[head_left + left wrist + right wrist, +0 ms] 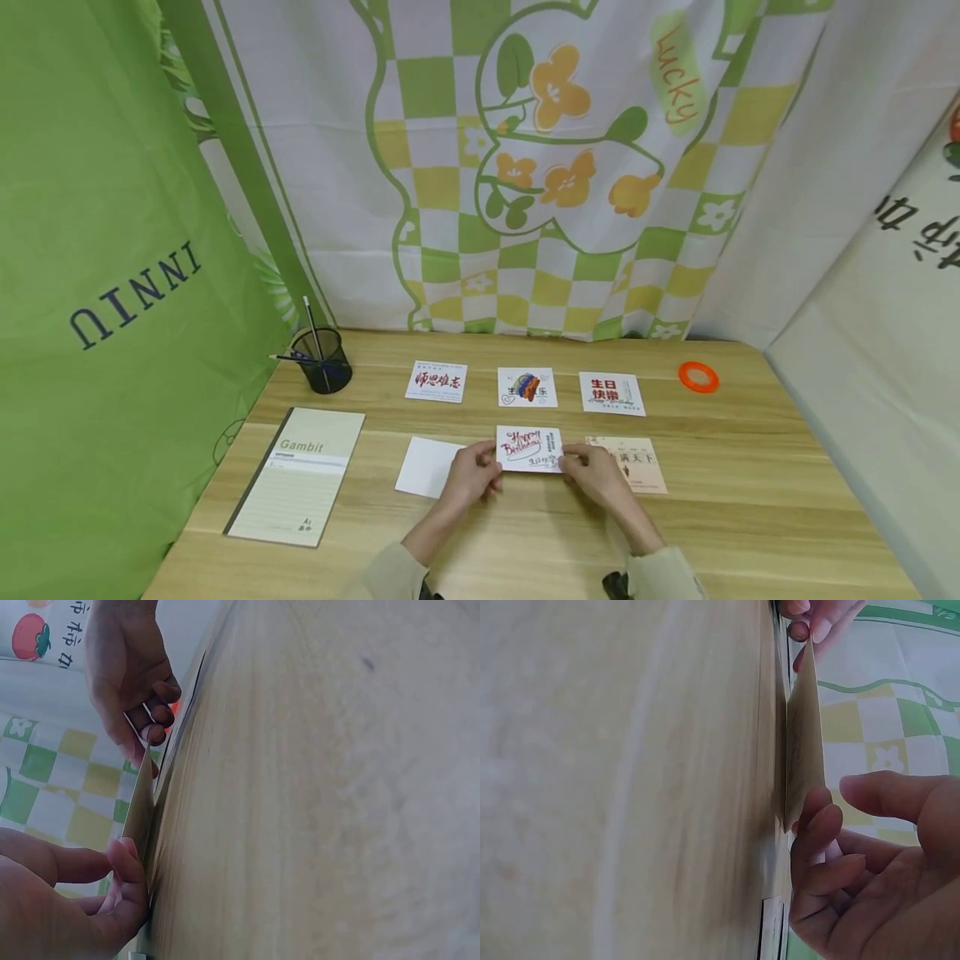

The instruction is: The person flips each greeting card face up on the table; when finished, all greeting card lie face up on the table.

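Observation:
A white greeting card (529,448) with red "Happy Birthday" lettering is held between both hands at the front middle of the table. My left hand (472,473) pinches its left edge. At the opposite edge, my right hand (597,475) holds the card between thumb and fingers. Seen edge-on in the left wrist view, the card (139,799) is tilted up close over the tabletop. A blank white card (427,467) lies partly under my left hand. Beside it on the right, a cream card (645,467) is partly covered by my right hand.
Behind the hands lie a card with red characters (436,382), a card with a colourful picture (527,387) and a birthday card (612,393). A notebook (296,479) and a black mesh pen cup (328,371) stand left. An orange ring (698,377) lies back right.

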Tool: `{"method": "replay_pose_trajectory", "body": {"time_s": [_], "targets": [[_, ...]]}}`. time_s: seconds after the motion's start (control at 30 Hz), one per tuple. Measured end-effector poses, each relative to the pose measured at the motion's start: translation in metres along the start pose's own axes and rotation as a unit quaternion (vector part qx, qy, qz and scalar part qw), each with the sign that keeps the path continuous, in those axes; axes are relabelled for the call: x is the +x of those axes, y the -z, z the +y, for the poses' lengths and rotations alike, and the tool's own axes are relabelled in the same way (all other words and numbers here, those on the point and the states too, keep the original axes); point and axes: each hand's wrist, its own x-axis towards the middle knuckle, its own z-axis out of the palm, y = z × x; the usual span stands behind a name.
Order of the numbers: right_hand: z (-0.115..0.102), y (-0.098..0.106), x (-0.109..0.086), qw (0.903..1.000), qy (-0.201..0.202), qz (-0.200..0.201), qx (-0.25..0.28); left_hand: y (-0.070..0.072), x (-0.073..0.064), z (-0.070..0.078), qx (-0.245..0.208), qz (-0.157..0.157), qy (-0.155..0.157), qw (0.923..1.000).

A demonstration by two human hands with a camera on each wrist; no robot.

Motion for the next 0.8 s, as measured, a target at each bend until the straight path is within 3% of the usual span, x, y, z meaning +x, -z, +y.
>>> {"method": "replay_pose_trajectory", "body": {"time_s": [0.2,0.57,0.8], "targets": [[0.000,0.000,0.001,0.9998,0.008,0.006,-0.016,0.000,-0.001,0.003,0.018,-0.022,0.009,0.9996],[0.000,-0.002,0.002,0.9990,0.017,0.009,-0.042,0.005,-0.003,0.012,0.059,-0.061,0.052,0.9950],[0.002,-0.002,0.001,0.9983,0.017,0.001,-0.056,0.006,-0.002,0.011,0.110,-0.069,0.034,0.9910]]}}
